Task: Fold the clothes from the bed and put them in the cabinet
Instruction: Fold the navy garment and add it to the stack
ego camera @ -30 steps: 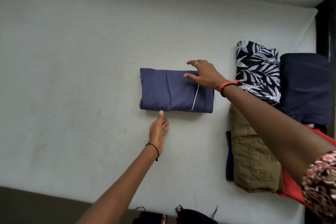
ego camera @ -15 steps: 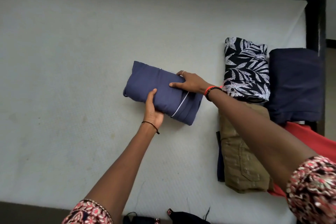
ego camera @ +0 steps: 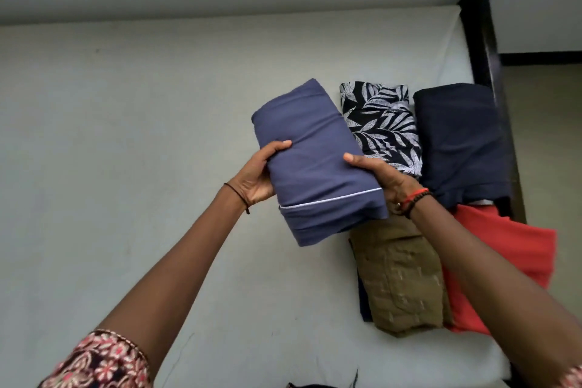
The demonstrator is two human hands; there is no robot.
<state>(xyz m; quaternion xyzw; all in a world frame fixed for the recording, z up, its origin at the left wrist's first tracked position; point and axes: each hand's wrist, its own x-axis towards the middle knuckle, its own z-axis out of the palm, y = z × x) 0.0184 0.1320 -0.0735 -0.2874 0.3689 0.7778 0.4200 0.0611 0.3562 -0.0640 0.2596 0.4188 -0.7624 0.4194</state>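
The blue bundle (ego camera: pixel 315 164) is showing as matt woven cloth, smooth, with a thin white piping (ego camera: pixel 330 200) running across it. Right of the bundle, the leaf-print piece (ego camera: pixel 382 126) is reading as thin matt cloth. Beyond that, the navy piece (ego camera: pixel 459 142) is looking denser and slightly fuzzy. Below the bundle, the khaki trousers (ego camera: pixel 400 280) are showing coarser twill with visible stitching, and the red piece (ego camera: pixel 504 261) beside them is lying smooth and matt. Left of the bundle, the white sheet (ego camera: pixel 126 167) is looking matt and finely textured. Far right of it, the dark bed frame (ego camera: pixel 482 41) is catching a faint gloss, wood-like.
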